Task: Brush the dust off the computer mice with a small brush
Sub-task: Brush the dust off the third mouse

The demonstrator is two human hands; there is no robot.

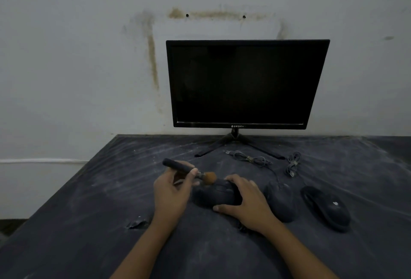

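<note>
Tabletop [89, 223] is showing a dark, matt covering, streaked with pale dust and torn at one spot. Left mouse [213, 196], middle mouse [280, 203] and right mouse [329, 209] are looking like matt black plastic, dulled by dust. Brush [191, 171] is showing soft brown bristles, a greyish, seemingly metal ferrule and a matt dark handle. Monitor [242, 83] is appearing smooth and black, its bezel plastic. Wall [66, 56] is showing matt paint with brown stains.
</note>
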